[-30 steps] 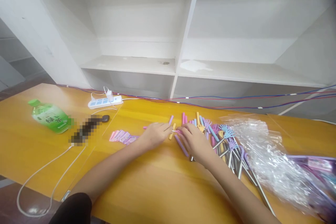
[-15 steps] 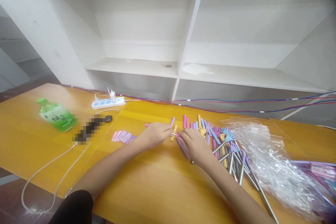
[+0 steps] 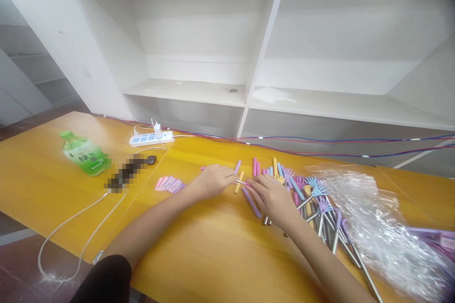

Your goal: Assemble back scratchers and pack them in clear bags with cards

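Note:
My left hand point(image 3: 215, 182) is closed around a pink-handled back scratcher, whose pink end point(image 3: 203, 168) pokes out past the knuckles. A short stretch of its silvery rod point(image 3: 241, 182) shows between my two hands. My right hand point(image 3: 272, 194) pinches the other end, where a bit of pink shows; the fingers hide the rest. Under and beside the hands lie a yellow foam tube point(image 3: 239, 183) and a purple foam tube point(image 3: 251, 202). To the right, a heap of back scratchers with metal rods and hand-shaped heads includes a light blue head point(image 3: 319, 190) and a purple head point(image 3: 324, 205).
Clear plastic bags point(image 3: 377, 227) cover the right side. Small pink and purple cards point(image 3: 170, 184) lie left of my hands. A green bottle point(image 3: 85, 154), a white power strip point(image 3: 151, 138) and a looping white cable point(image 3: 67, 220) are farther left. White shelves point(image 3: 199, 92) stand behind.
The view has shifted slightly, so the scene sits a little farther right. My hands keep their hold on the back scratcher, with slightly more of its rod showing between them.

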`<action>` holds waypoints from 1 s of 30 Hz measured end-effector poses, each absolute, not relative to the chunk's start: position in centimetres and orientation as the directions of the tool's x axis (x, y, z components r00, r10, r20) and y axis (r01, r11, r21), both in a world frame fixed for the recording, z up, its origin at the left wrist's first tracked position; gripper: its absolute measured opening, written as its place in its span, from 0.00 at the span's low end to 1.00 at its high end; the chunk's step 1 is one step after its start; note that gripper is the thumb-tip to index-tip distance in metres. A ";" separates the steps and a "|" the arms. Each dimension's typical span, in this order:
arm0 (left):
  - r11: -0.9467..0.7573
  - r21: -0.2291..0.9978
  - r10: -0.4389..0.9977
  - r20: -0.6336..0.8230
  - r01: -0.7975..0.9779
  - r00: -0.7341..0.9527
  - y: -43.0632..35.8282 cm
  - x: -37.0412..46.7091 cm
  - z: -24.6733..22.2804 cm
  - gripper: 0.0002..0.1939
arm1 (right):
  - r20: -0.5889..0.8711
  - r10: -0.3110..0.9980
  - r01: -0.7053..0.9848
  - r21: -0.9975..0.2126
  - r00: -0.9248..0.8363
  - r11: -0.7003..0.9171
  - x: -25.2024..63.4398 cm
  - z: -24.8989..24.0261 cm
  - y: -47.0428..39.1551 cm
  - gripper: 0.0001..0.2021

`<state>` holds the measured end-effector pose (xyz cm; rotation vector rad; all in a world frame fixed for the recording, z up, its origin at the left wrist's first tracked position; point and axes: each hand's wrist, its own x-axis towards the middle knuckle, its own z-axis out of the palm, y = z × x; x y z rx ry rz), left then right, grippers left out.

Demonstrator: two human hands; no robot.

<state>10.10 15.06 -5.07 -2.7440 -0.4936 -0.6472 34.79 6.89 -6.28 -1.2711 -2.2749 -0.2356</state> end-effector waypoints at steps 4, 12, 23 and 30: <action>-0.871 -0.188 0.308 0.511 0.454 0.803 16.2 8.4 -4.8 0.12 | 0.534 0.735 0.834 -0.098 -0.417 0.544 37.2 -6.1 7.0 0.13; -0.821 -0.172 0.379 0.550 0.544 0.745 18.5 1.4 -4.5 0.12 | 0.507 0.760 0.866 -0.047 -0.408 0.497 46.1 -7.0 5.2 0.13; -0.845 -0.213 0.323 0.528 0.491 0.785 16.3 1.4 -3.2 0.10 | 0.554 0.707 0.894 0.193 -0.440 0.405 48.4 -6.8 1.7 0.16; -0.812 -0.161 0.381 0.582 0.561 0.719 18.0 -5.1 -3.1 0.08 | 0.687 0.603 0.914 0.293 -0.405 0.280 57.0 -6.1 -0.9 0.10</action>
